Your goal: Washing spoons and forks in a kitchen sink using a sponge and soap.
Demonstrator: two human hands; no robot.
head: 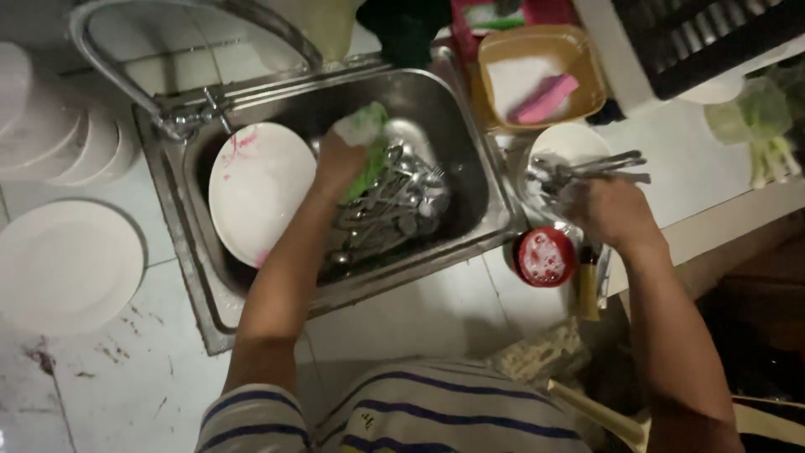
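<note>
My left hand [340, 159] reaches into the steel sink [470, 126] and grips a green sponge [369, 138] over a heap of wet metal cutlery [390, 214]. A white plate with pink marks [256, 189] leans in the sink to the left of that hand. My right hand [608, 210] is outside the sink on the right and holds a bunch of metal cutlery [587, 168] above a white bowl [570, 143]. Just below that hand sits a small red bowl of soapy foam [545, 256].
A tan tub [587, 75] with a pink sponge stands behind the white bowl. White plates [63, 264] and stacked bowls [50, 138] lie on the tiled counter at left. A tap [180, 117] stands at the sink's left corner. A dark dish rack [704, 33] is at top right.
</note>
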